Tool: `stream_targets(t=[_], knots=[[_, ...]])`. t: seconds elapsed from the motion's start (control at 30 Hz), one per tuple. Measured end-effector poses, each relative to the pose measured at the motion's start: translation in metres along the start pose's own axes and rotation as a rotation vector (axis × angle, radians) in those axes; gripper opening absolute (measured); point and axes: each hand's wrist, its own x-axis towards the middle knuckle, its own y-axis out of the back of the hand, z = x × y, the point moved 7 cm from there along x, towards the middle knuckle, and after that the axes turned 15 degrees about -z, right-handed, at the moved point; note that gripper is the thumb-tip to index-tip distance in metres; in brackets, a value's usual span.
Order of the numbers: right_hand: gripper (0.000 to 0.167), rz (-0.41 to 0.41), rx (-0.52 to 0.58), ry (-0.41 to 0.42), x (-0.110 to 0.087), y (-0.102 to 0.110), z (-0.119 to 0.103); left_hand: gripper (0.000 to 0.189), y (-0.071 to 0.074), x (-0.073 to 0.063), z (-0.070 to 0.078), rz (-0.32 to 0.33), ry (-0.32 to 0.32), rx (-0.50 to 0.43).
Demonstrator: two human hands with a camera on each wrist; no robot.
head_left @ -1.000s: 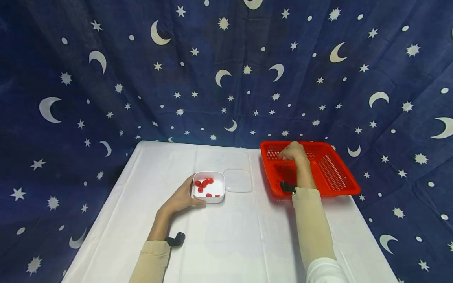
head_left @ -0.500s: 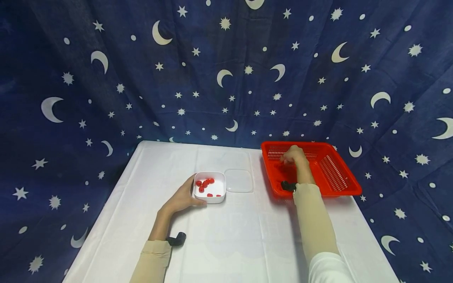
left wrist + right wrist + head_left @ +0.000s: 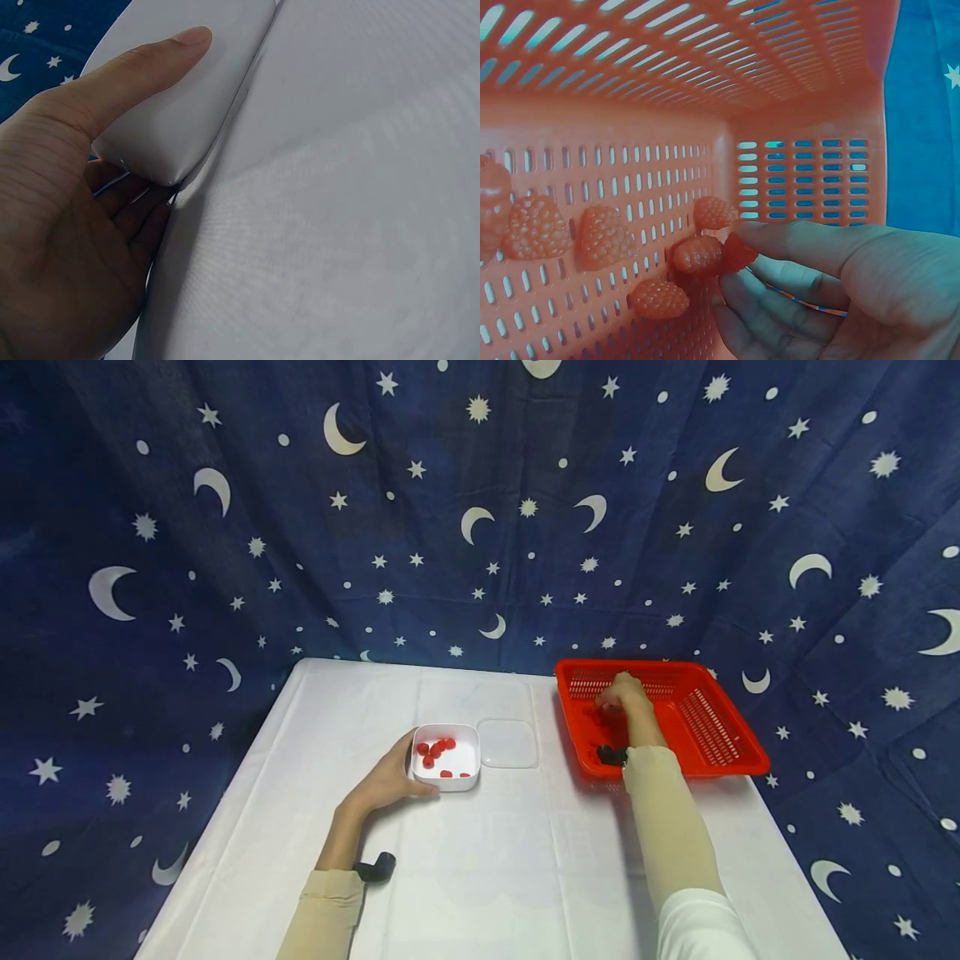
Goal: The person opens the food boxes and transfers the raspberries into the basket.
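My left hand (image 3: 386, 779) holds a small white square box (image 3: 467, 782) by its left side. The thumb lies along its near wall, and the other fingers reach behind it in the left wrist view (image 3: 82, 195). Several red raspberries (image 3: 437, 748) lie in the box. Inside a red slotted plastic basket (image 3: 693, 714), my right hand (image 3: 817, 292) pinches a raspberry (image 3: 739, 253) between thumb and fingers. Other raspberries (image 3: 606, 238) lie on the basket's floor around the fingertips, one of them right against the pinched one.
A clear flat lid (image 3: 507, 744) lies on the white tablecloth (image 3: 465, 877) just right of the box. The basket stands at the table's back right corner. A dark blue curtain (image 3: 420, 518) with moons and stars hangs behind.
My right hand has gone slightly lower into the basket, its fingers closer to the floor. The left hand and the box have stayed in place.
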Motion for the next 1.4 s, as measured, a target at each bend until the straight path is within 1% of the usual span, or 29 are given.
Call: stream_targets(t=[0.07,0.2,0.3,0.43,0.57,0.7,0.87,0.97,1.1,1.17,1.23,1.33,1.4], knots=[[0.033,-0.002,-0.002,-0.001,0.002,0.001,0.001,0.132,0.0,0.0,0.0,0.002,-0.001,0.003],[0.033,0.003,-0.056,0.003,0.001,0.001,-0.001,0.131,0.001,0.0,0.0,0.005,-0.012,0.0],[0.033,0.0,-0.076,-0.002,0.0,0.0,0.0,0.131,0.0,0.0,0.0,0.001,-0.019,-0.016],[0.03,-0.023,-0.029,-0.013,0.0,-0.004,0.004,0.13,-0.001,0.0,-0.001,-0.005,-0.02,-0.035],[0.029,-0.029,-0.001,-0.02,-0.004,-0.006,0.004,0.128,-0.002,0.0,-0.001,-0.005,-0.026,-0.042],[0.032,-0.014,-0.006,-0.003,-0.011,-0.004,0.0,0.128,-0.002,0.0,-0.001,-0.007,-0.035,-0.05],[0.037,0.05,-0.002,0.056,-0.024,0.012,-0.014,0.13,-0.001,-0.001,0.0,-0.001,-0.035,-0.033],[0.035,0.062,0.026,0.097,-0.037,0.022,-0.026,0.132,0.0,-0.001,0.0,0.006,-0.02,-0.014],[0.033,0.092,-0.005,0.136,-0.064,0.032,-0.047,0.132,-0.001,-0.001,-0.001,0.004,-0.009,-0.006],[0.032,0.133,-0.035,0.155,-0.081,0.036,-0.058,0.132,-0.001,0.0,0.0,-0.001,-0.009,-0.008],[0.032,0.182,-0.053,0.193,-0.099,0.037,-0.072,0.132,-0.001,0.0,-0.001,-0.001,-0.01,-0.013],[0.03,0.265,-0.078,0.279,-0.125,0.032,-0.096,0.131,0.0,0.0,0.0,-0.005,-0.012,-0.024],[0.028,0.306,-0.089,0.35,-0.141,0.024,-0.113,0.13,0.0,0.0,0.0,-0.006,-0.01,-0.033]])
